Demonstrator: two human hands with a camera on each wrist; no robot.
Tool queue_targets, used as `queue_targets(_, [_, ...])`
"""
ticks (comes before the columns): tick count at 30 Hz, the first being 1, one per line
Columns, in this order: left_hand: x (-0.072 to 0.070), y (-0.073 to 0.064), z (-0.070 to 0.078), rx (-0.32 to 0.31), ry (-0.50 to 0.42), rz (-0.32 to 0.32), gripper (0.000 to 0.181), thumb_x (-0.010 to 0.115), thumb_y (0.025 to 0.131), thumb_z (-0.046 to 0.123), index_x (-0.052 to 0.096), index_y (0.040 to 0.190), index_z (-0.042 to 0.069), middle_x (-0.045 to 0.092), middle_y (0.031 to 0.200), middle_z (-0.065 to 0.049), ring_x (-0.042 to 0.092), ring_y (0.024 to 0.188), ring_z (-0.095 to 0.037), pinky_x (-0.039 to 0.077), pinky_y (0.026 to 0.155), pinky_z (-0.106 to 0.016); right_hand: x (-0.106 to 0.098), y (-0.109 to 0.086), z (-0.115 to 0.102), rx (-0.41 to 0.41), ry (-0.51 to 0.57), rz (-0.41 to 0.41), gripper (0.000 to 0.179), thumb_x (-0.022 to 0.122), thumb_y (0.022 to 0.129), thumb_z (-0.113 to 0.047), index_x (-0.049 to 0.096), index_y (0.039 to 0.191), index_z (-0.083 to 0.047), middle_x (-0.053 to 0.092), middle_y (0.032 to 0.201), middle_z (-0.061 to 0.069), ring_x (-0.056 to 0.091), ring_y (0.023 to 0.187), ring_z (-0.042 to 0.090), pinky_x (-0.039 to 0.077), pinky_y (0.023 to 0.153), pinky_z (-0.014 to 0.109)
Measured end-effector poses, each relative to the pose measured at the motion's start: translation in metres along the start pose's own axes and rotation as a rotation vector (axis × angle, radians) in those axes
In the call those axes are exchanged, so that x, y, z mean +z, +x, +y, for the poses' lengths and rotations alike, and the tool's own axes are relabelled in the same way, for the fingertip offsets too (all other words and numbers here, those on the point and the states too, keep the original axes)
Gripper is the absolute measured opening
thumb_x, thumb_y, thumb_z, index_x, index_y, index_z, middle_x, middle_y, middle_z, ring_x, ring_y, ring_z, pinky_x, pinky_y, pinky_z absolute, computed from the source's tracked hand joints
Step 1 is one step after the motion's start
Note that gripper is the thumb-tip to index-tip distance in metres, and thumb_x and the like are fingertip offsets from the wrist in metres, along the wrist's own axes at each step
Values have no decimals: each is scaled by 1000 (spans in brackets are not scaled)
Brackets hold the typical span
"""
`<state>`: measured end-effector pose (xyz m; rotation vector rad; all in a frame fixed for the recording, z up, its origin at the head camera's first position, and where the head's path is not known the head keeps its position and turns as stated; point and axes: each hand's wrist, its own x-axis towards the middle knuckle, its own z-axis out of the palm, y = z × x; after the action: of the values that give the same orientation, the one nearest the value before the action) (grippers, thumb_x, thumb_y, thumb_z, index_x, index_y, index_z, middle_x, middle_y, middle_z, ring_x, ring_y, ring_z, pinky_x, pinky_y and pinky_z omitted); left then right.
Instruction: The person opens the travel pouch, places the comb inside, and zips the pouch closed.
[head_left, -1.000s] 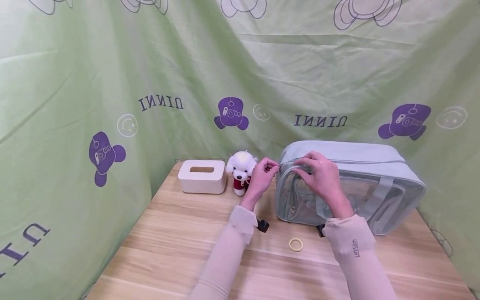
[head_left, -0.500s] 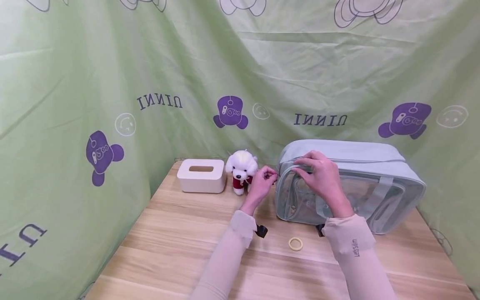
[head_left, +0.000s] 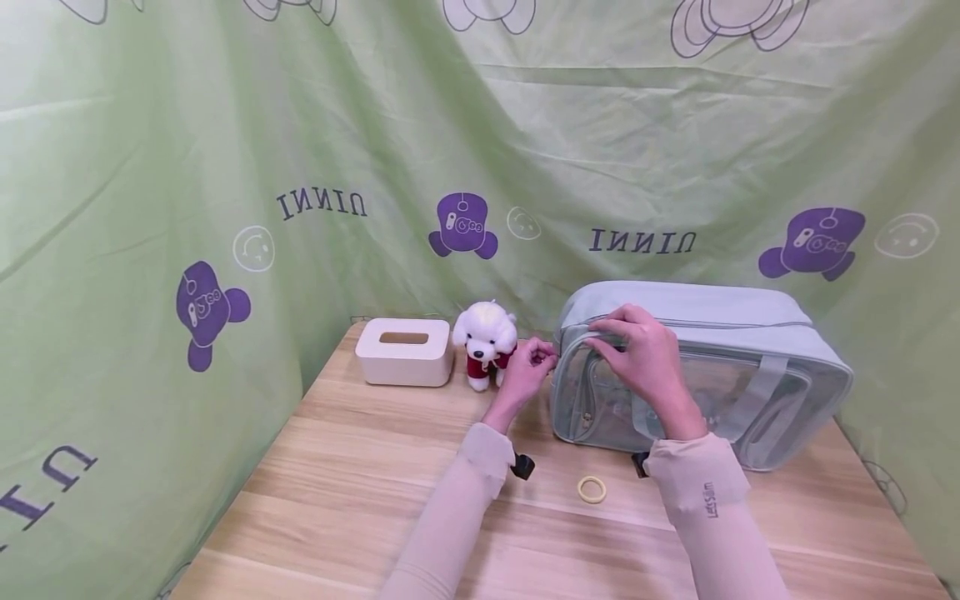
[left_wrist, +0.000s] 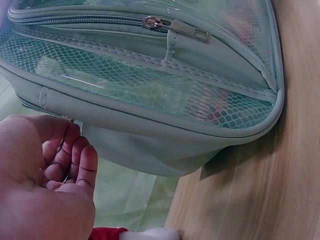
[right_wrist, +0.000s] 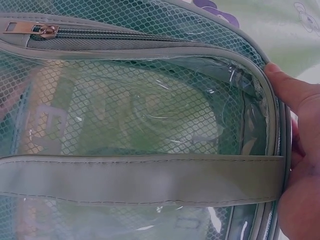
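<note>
A pale blue-green travel bag (head_left: pixel 697 304) with clear and mesh panels stands on the table. At its left end, my left hand (head_left: pixel 527 371) has curled fingers, the thumb and index pinching a small zipper pull along the side seam; in the left wrist view most of the pull is hidden by the fingertips. My right hand (head_left: pixel 643 350) pinches the piped upper front edge near the left corner, its thumb on the front side in the right wrist view. A front pocket zipper slider (left_wrist: pixel 152 22) with its metal pull tab (left_wrist: pixel 190 30) hangs free.
A white plush dog (head_left: pixel 483 329) in red clothing stands just left of my left hand. Beside it is a white tissue box (head_left: pixel 405 371). A yellow ring (head_left: pixel 592 490) lies on the wooden table (head_left: pixel 360 467) in front of the bag. A green curtain (head_left: pixel 360 108) hangs behind.
My left hand has slid a little downward along the left end of the bag. The right hand keeps its grip on the upper edge, and the bag stays in place.
</note>
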<state>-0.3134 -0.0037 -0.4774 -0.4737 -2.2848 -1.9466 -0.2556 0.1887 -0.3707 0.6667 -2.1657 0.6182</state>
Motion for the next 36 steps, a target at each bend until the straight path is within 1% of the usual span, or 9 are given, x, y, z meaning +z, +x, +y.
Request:
queue_targets(5, [2, -1, 0, 9, 4, 4, 6, 66, 95, -3, 67, 101, -6, 71, 99, -23, 60, 82, -7, 51, 76, -18, 1, -1, 1, 1, 0, 5, 19, 92, 76, -12, 82, 93, -9, 69, 89, 8, 63, 74, 24, 50, 60, 43])
queue_targets(13, [4, -1, -1, 6, -8, 7, 7, 65, 96, -4, 67, 102, -7, 70, 98, -23, 59, 81, -8, 51, 75, -19, 2, -2, 1, 7, 9, 12, 20, 92, 76, -11, 83, 94, -9, 69, 89, 8, 64, 76, 25, 51, 62, 43])
queue_targets(18, [4, 1, -4, 12, 25, 1, 7, 65, 96, -3, 68, 102, -5, 71, 98, -22, 60, 82, -10, 51, 75, -19, 2, -2, 0, 16, 10, 7, 20, 92, 77, -11, 83, 95, -9, 69, 89, 8, 64, 76, 25, 51, 63, 43])
queue_targets(26, [2, 0, 0, 15, 76, -12, 7, 65, 98, 0, 69, 103, -2, 73, 100, -21, 64, 87, -14, 52, 78, -20, -1, -2, -1, 22, 8, -3, 20, 91, 77, -11, 83, 94, -8, 69, 89, 8, 64, 76, 25, 51, 63, 43])
queue_targets(33, [2, -1, 3, 1, 112, -10, 9, 65, 100, 5, 69, 106, 0, 74, 103, -17, 64, 88, -11, 53, 81, -22, -2, -2, -1, 20, 13, -8, 20, 91, 77, -11, 83, 95, -8, 70, 89, 8, 65, 79, 26, 52, 64, 44])
queue_targets(36, [1, -2, 2, -4, 120, -17, 10, 65, 101, 7, 69, 108, 1, 74, 104, -16, 65, 90, -12, 54, 83, -23, -2, -2, -1, 13, 9, -5, 20, 91, 76, -11, 83, 95, -9, 70, 88, 8, 64, 79, 26, 51, 67, 44])
